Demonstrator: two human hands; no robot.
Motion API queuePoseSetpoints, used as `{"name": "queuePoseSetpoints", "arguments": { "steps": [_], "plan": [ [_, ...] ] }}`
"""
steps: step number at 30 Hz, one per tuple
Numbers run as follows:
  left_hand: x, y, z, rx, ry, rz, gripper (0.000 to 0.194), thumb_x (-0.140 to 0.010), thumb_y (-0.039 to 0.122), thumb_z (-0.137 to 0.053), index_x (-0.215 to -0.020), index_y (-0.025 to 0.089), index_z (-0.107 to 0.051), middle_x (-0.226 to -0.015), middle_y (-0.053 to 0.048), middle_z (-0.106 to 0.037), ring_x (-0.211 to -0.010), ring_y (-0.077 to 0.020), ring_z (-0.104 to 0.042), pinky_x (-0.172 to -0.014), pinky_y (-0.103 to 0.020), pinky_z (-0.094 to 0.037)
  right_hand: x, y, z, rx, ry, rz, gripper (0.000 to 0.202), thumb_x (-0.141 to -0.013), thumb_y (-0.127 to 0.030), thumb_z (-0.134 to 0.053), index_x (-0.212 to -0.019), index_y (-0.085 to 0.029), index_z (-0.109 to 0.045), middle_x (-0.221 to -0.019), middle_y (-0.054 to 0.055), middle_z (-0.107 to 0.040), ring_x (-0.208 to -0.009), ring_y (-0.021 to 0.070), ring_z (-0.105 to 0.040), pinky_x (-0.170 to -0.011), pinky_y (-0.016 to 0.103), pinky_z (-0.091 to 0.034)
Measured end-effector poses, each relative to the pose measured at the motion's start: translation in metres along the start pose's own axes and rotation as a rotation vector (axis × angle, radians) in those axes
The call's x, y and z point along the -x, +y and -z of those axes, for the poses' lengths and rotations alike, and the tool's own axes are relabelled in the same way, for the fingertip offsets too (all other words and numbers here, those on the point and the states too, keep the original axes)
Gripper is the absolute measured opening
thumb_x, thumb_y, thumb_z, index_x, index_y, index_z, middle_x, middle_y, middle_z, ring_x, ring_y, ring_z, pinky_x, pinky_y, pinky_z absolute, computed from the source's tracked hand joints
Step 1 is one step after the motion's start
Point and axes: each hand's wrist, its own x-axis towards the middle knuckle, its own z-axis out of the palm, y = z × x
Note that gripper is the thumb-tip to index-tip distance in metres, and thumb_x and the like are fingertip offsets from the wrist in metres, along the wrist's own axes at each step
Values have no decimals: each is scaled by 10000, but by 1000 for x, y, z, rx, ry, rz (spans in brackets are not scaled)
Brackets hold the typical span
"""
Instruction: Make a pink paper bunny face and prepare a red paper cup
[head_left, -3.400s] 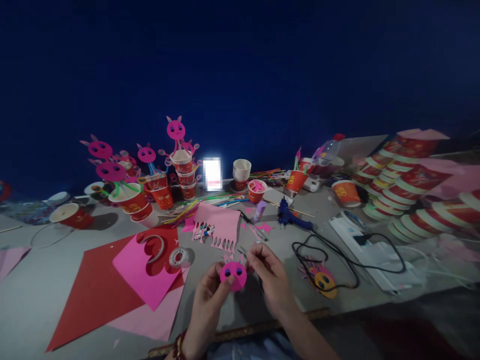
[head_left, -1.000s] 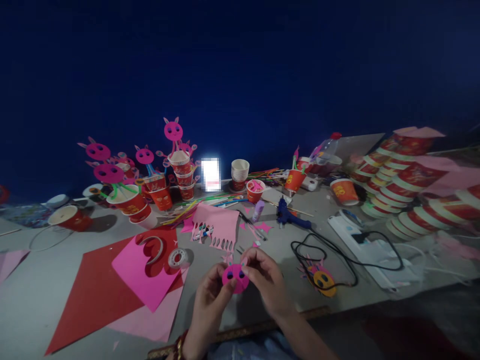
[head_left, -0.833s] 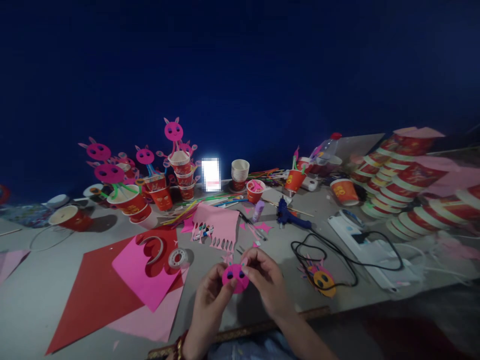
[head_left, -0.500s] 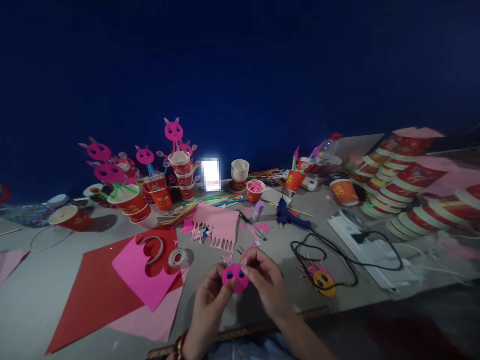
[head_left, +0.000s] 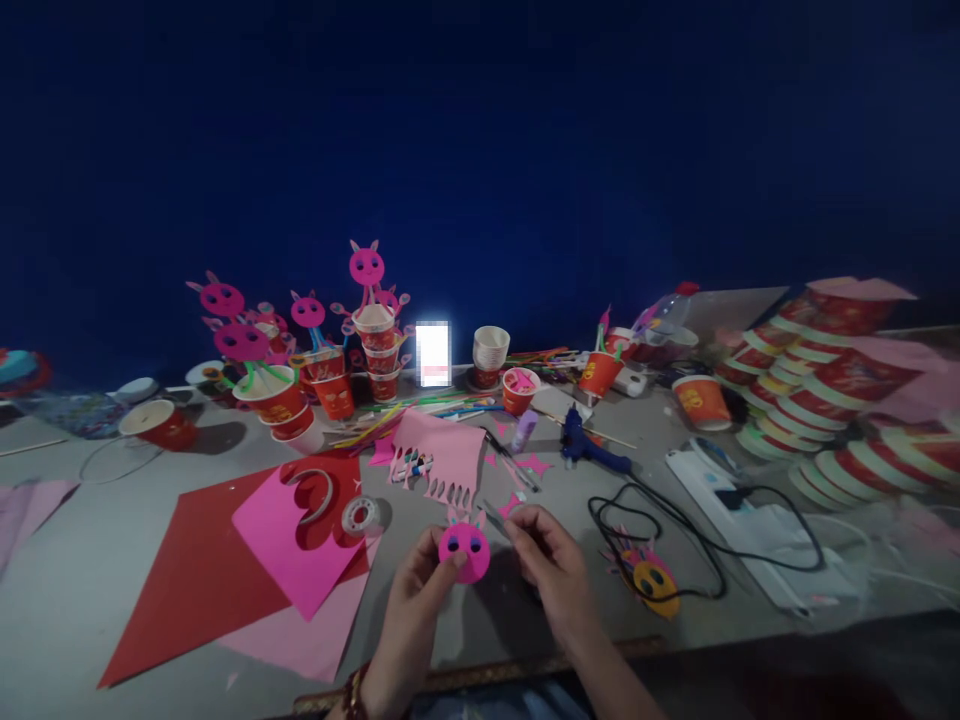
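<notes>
My left hand (head_left: 420,585) pinches a round pink paper face (head_left: 471,566) between thumb and fingers. The face has two dark eyes and small upright ears on its top edge. To its right, my right hand (head_left: 551,565) is closed around what appears to be a pair of scissors (head_left: 495,519). A slim grey blade points out past its fingertips towards the upper left, and most of the tool is hidden by the hand. A fringed pale pink sheet (head_left: 442,445) lies just beyond both hands.
Left are red paper (head_left: 169,590), bright pink paper (head_left: 274,550) and a tape roll (head_left: 361,515). Decorated cups (head_left: 274,400) stand behind. A blue glue gun (head_left: 589,445), its black cord, an orange paper face (head_left: 656,588), a power strip (head_left: 739,535) and stacked cups (head_left: 855,370) lie right.
My right hand has let go of the pink face and moved right, and now grips the scissors. My left hand keeps holding the face. The view has shifted slightly left.
</notes>
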Motion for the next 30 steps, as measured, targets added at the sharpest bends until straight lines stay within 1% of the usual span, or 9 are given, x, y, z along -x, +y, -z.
{"name": "queuePoseSetpoints", "arguments": {
  "steps": [3,6,10,12,15,19,21,25,30],
  "plan": [
    [-1,1,-2,21,14,28,295,-753,413,-811,-823,160,-675,-785,-13,-616,-742,-141,-512,-707,-226,-437,0,11,7,-1,-4,-37,509,-783,-665,-689,-636,-224,-479,-514,-94,-310,-440,87,-254,-411,223,-209],
    [-4,-3,-1,21,22,20,322,-733,442,-820,-823,161,-691,-778,-16,-623,-731,-146,-527,-687,-230,-437,0,15,14,64,-11,-38,580,-757,-729,-663,-572,-226,-443,-485,-82,-336,-426,91,-291,-400,226,-241],
    [-10,-11,4,12,14,-19,334,-739,469,-812,-785,164,-684,-731,-8,-615,-695,-143,-534,-666,-231,-432,-4,15,20,165,0,73,487,-691,-669,-768,-723,-202,-634,-621,0,-594,-578,162,-549,-540,255,-450],
    [-12,-14,5,6,14,-35,333,-751,470,-804,-775,164,-678,-730,-11,-624,-670,-135,-530,-654,-230,-433,-5,17,22,177,3,84,500,-696,-678,-758,-823,-201,-679,-678,17,-639,-539,159,-554,-501,258,-444],
    [-15,-16,6,0,25,-47,341,-753,474,-801,-770,161,-668,-717,-15,-639,-630,-129,-536,-638,-234,-440,-6,23,24,225,-35,58,486,-764,-689,-689,-776,-203,-672,-504,-44,-511,-399,120,-416,-412,243,-337],
    [-16,-16,4,-11,18,-71,353,-758,482,-794,-799,161,-653,-678,-7,-631,-599,-129,-548,-609,-233,-441,-5,25,22,285,-76,99,486,-819,-655,-656,-633,-209,-602,-468,-50,-449,-432,123,-414,-436,241,-328],
    [-15,-16,3,-30,15,-98,349,-765,478,-791,-794,162,-645,-674,-3,-624,-601,-126,-542,-596,-223,-433,-5,21,19,262,-88,116,433,-828,-619,-669,-711,-203,-641,-558,-23,-537,-495,140,-474,-472,245,-377],
    [-12,-16,0,-55,-17,-137,321,-795,451,-776,-783,159,-642,-683,-3,-626,-619,-123,-543,-608,-219,-436,-5,8,6,119,-167,117,357,-801,-525,-752,-919,-198,-675,-820,38,-667,-764,201,-615,-690,283,-506],
    [-9,-17,-4,-36,-47,-135,337,-805,474,-760,-802,158,-641,-699,4,-606,-619,-121,-528,-605,-225,-438,-3,7,-13,-115,-319,-46,354,-776,-502,-788,-852,-213,-599,-753,-17,-614,-631,154,-587,-606,274,-515]
  ]
}}
